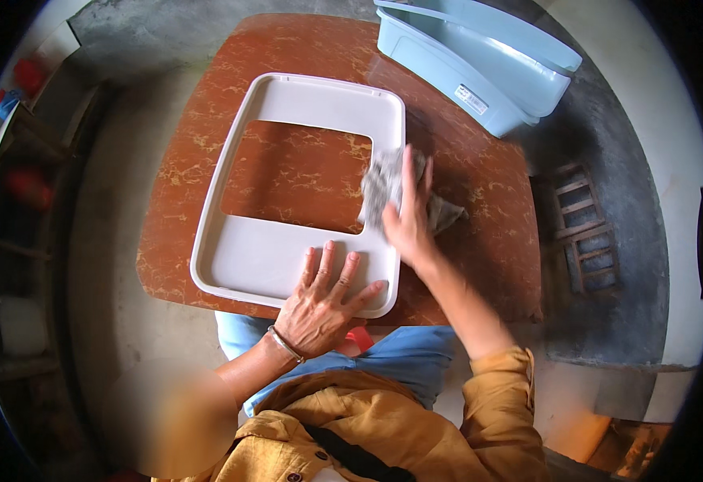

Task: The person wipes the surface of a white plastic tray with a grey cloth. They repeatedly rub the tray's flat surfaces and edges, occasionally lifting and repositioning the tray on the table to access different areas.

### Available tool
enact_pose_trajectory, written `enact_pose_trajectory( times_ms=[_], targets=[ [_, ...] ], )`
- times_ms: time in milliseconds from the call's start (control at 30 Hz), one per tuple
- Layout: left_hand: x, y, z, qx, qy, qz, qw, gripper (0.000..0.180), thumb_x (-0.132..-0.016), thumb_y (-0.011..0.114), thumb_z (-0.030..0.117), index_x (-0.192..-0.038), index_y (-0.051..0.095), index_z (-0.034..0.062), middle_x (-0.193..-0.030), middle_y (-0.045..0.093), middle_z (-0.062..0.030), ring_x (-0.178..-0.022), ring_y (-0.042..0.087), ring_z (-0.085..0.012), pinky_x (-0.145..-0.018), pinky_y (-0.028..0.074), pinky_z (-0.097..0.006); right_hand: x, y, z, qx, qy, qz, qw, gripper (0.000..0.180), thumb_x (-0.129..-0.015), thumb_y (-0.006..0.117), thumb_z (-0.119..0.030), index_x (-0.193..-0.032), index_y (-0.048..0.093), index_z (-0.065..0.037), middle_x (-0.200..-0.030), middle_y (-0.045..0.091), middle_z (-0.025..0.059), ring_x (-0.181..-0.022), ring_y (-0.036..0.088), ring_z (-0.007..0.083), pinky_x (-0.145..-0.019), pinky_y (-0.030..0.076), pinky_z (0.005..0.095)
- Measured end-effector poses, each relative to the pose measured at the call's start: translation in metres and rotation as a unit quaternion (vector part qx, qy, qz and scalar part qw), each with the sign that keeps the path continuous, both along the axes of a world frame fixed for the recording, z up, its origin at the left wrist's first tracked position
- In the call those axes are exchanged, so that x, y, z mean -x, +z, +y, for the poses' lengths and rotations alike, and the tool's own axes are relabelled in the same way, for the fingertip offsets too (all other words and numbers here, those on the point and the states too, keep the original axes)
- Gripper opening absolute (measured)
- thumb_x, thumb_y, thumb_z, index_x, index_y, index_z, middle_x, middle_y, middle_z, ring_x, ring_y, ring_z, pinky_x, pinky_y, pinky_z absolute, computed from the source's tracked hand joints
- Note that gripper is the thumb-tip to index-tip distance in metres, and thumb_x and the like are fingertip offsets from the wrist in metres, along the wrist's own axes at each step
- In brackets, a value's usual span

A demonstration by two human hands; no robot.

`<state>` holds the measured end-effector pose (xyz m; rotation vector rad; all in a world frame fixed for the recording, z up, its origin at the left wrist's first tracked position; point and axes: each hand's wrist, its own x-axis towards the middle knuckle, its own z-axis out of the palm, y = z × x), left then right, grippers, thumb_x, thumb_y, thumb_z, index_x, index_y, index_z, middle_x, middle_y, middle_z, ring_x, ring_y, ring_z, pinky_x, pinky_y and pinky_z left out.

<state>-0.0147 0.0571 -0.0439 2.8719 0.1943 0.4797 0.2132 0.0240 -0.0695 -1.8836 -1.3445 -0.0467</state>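
Note:
A pale grey plastic frame, with rounded corners, a raised rim and a large four-sided opening, lies flat on the brown marbled table. My left hand rests on its near right corner, fingers spread and pressing down, a bracelet at the wrist. At the frame's right side my right hand holds a crumpled grey cloth against the narrow strip and rim. Part of the cloth hangs past the rim over the table. The right palm and fingers hide some of the cloth, and that hand is slightly blurred.
A light blue plastic tub stands at the table's far right corner. Dark shelves with assorted items line the left side. On the right, a rusty metal rack is beyond the table edge. My legs in blue jeans sit close to the near edge.

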Motion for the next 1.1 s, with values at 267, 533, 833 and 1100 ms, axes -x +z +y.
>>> enact_pose_trajectory(
  times_ms=[267,533,833,1100],
  targets=[
    [0.001,0.0,0.002,-0.006,-0.028,0.024,0.999,0.052,-0.083,0.063,0.03,-0.134,0.054,0.0311,-0.141,0.043,-0.0199,-0.133,0.034,-0.0481,-0.108,0.027,-0.063,-0.049,-0.01,0.048,0.017,-0.083,0.011,0.996,0.089,-0.08,0.051,0.009,-0.155,0.01,-0.016,-0.153,0.004,0.035,-0.144,0.009,0.0485,-0.115,0.025,0.0473],
    [0.015,0.012,0.029,-0.068,-0.067,0.074,0.993,0.054,-0.082,0.064,0.035,-0.135,0.053,0.0355,-0.147,0.04,-0.0179,-0.14,0.029,-0.0441,-0.113,0.024,-0.061,-0.15,0.001,0.128,0.002,-0.024,0.128,0.991,0.075,-0.079,0.053,0.003,-0.148,0.033,-0.018,-0.142,0.043,0.0258,-0.129,0.045,0.0394,-0.108,0.038,0.042],
    [0.068,0.063,0.127,-0.077,0.272,0.219,0.934,0.081,-0.07,0.051,-0.015,-0.139,0.051,0.0274,-0.155,0.032,-0.0098,-0.144,0.024,-0.0345,-0.111,0.019,-0.067,-0.061,-0.012,0.028,-0.022,-0.274,0.078,0.958,0.085,-0.082,0.051,0.003,-0.153,0.013,-0.023,-0.15,0.01,0.0306,-0.136,0.025,0.0485,-0.111,0.027,0.0582],
    [-0.057,-0.008,0.023,-0.005,0.179,-0.009,0.984,0.068,-0.078,0.072,0.026,-0.141,0.045,0.0173,-0.147,0.041,-0.0141,-0.137,0.033,-0.0375,-0.111,0.02,-0.063,-0.001,0.002,-0.019,0.0,-0.205,0.087,0.975,0.086,-0.077,0.052,0.007,-0.152,0.019,-0.019,-0.149,0.015,0.0294,-0.139,0.019,0.0457,-0.113,0.024,0.0563]
  ],
)
